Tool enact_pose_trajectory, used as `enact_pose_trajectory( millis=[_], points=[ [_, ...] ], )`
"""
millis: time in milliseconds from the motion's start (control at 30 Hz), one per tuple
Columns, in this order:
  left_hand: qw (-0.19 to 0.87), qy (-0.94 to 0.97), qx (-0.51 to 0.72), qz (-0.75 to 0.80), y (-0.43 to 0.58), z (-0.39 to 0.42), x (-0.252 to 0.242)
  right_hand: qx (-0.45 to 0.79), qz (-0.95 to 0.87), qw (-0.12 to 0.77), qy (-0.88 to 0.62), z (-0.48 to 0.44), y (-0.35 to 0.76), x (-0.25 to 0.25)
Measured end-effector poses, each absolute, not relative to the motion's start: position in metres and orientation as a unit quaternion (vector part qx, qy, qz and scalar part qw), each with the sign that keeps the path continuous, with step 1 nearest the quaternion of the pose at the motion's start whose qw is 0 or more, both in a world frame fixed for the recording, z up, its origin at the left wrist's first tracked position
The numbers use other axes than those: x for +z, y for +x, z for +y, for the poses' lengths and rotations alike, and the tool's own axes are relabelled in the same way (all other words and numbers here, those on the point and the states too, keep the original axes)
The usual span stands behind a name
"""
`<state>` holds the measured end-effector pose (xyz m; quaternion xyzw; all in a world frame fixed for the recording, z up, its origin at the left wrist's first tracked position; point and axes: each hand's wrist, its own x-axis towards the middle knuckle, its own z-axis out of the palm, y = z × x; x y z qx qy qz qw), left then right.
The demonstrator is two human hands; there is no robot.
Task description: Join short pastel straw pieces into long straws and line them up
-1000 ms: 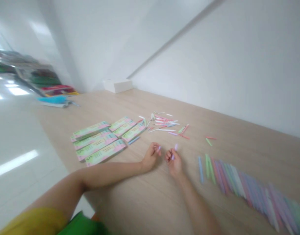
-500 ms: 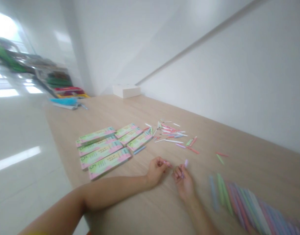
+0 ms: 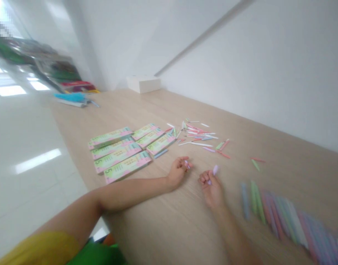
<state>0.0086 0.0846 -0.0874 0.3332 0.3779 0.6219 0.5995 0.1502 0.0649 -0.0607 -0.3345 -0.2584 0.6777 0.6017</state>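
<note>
My left hand is above the table with its thumb and fingertips closed on a small light-purple piece, too blurred to name further. Just to its right, my right hand is curled round a light-purple pen-like stick, whose upper end sticks out past the thumb. A gap separates the two hands. Beyond them lies a loose pile of thin pen-like pieces in white, pink, green and blue. A slanting row of pastel pen-like sticks runs along the right, smeared by motion.
Several flat green-and-pink boxes marked 5 lie in two columns at left, a blue stick beside them. A white box stands against the wall. Blue material lies near the far left table edge.
My hands have moved farther apart, the right one shifting rightward. Both still hold their purple pieces. The whole view has tipped downward, so the table appears higher.
</note>
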Motion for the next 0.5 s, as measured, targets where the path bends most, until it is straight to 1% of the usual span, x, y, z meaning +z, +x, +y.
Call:
enact_pose_trajectory(
  millis=[67, 167, 200, 267, 333, 367, 400, 500],
  points=[
    [0.592, 0.348, 0.612, 0.392, 0.009, 0.092, -0.089, 0.674, -0.252, 0.609, -0.333, 0.065, 0.15, -0.06],
    [0.532, 0.406, 0.588, 0.454, 0.012, 0.124, -0.08, 0.671, -0.247, 0.616, -0.331, 0.064, 0.148, -0.059],
    [0.492, 0.436, 0.583, 0.478, 0.014, 0.14, -0.073, 0.668, -0.248, 0.617, -0.334, 0.064, 0.148, -0.059],
    [0.444, 0.472, 0.586, 0.487, 0.02, 0.176, -0.058, 0.655, -0.254, 0.622, -0.345, 0.064, 0.147, -0.059],
    [0.304, 0.581, 0.535, 0.533, 0.029, 0.211, -0.043, 0.641, -0.263, 0.629, -0.352, 0.064, 0.146, -0.06],
    [0.271, 0.607, 0.518, 0.538, 0.035, 0.226, -0.037, 0.637, -0.267, 0.632, -0.352, 0.063, 0.146, -0.061],
    [0.238, 0.634, 0.497, 0.543, 0.04, 0.239, -0.033, 0.637, -0.272, 0.631, -0.349, 0.063, 0.146, -0.062],
    [0.202, 0.685, 0.453, 0.534, 0.056, 0.263, -0.03, 0.643, -0.287, 0.622, -0.342, 0.063, 0.145, -0.067]
  ],
)
